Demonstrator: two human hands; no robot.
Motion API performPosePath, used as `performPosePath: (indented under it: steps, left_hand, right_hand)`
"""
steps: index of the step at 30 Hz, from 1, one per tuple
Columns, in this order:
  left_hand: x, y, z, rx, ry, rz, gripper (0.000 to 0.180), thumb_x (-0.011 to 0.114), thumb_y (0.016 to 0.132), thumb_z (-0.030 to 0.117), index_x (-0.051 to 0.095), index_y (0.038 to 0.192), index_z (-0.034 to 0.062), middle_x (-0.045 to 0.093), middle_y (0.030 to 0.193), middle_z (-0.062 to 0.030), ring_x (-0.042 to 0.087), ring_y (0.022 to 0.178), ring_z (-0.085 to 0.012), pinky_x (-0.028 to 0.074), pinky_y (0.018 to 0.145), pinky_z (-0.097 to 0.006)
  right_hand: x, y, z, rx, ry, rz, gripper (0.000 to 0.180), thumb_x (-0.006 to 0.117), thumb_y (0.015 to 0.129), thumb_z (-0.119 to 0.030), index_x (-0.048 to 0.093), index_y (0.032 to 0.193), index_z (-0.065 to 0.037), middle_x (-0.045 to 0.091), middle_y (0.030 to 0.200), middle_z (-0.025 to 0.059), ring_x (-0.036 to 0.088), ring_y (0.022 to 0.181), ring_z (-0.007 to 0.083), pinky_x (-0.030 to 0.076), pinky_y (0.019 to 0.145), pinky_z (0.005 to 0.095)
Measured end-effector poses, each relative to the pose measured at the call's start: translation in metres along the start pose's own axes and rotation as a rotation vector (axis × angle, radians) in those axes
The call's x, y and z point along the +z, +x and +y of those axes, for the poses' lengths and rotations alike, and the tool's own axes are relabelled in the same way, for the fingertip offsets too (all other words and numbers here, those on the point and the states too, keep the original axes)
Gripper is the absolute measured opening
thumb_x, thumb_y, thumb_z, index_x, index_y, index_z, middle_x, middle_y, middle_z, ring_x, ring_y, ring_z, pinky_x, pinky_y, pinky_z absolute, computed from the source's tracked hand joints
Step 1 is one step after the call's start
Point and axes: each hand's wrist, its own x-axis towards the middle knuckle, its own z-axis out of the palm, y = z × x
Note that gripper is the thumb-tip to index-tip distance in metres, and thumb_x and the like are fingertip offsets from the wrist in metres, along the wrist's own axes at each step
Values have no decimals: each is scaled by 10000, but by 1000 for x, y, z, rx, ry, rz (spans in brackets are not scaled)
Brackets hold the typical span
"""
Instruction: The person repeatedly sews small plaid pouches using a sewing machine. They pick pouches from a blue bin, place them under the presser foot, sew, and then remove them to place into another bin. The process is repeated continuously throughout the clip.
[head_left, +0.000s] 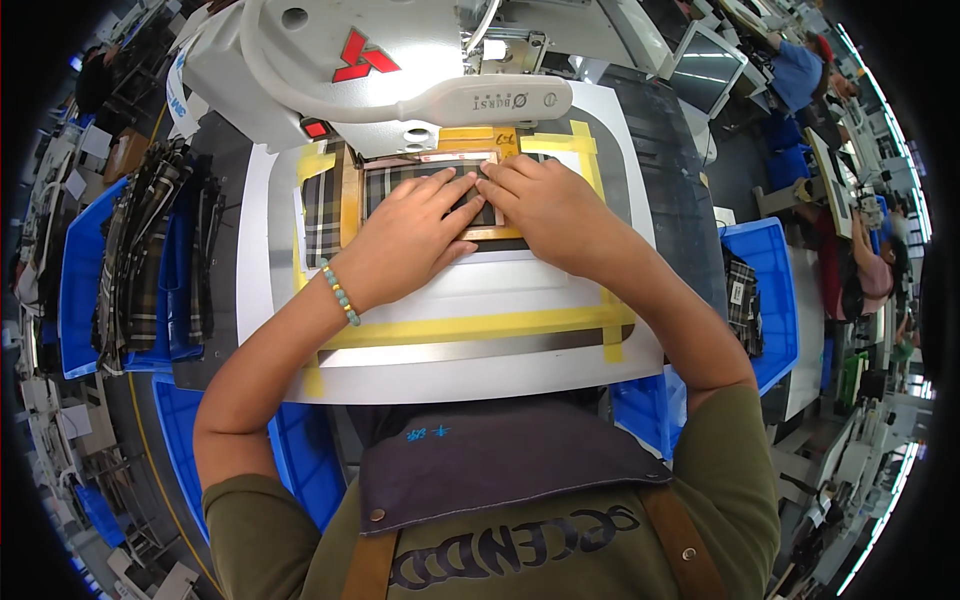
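My left hand (412, 238) lies on a dark plaid cloth piece (385, 180) inside a rectangular clamp frame with amber-coloured edges (351, 200). Its fingers stretch forward and right, and it holds nothing that I can see. My right hand (548, 208) rests over the right side of the same frame, fingers extended toward the left hand's fingertips. Both hands partly cover the cloth. More plaid cloth (322, 215) shows at the left of the frame. Beneath lies a white board (450, 375) with yellow tape strips (460, 325).
A large white sewing machine head (300, 60) stands just beyond the frame. At left, a blue bin (80, 280) holds a stack of plaid pieces (150, 260). Another blue bin (775, 270) with plaid cloth is at right. Other people work farther off to the right.
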Motion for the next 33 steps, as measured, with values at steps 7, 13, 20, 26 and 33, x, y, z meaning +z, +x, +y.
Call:
performPosePath:
  steps: [7,13,20,26,33]
  left_hand:
    - [-4,-15,-8,-32,26,2,518,712,931,267,594,1375,27,538,1485,-156,471,1401,-351,390,1140,-466]
    - [-6,-33,-17,-63,44,41,521,700,940,268,592,1405,62,531,1505,-142,469,1402,-351,391,1139,-462]
    - [-11,-50,-22,-132,63,14,507,694,945,280,607,1398,69,526,1518,-121,463,1409,-350,385,1147,-466]
    - [-20,-62,-28,-168,44,-2,454,678,959,261,630,1371,76,528,1521,-100,462,1417,-331,386,1156,-472]
    - [-26,-68,-29,-141,12,28,383,660,975,229,665,1325,74,561,1492,-88,475,1412,-322,399,1149,-465]
  right_hand:
    - [1,15,-12,-11,23,18,417,666,893,-161,644,1281,-10,671,1213,69,604,1104,211,485,847,341]
    - [-10,16,-16,-14,192,-34,415,624,889,-47,638,1301,-4,656,1317,132,600,1241,287,482,1042,398]
    - [-32,-9,3,47,131,-39,345,630,904,-71,667,1243,-24,671,1279,112,597,1233,266,499,986,391]
    - [-42,-27,19,114,153,-63,277,634,893,-62,708,1154,-8,678,1265,116,600,1222,285,521,960,397]
    - [-40,9,-20,-11,354,-11,300,624,849,-34,681,1143,-13,682,1272,108,622,1123,281,538,920,409]
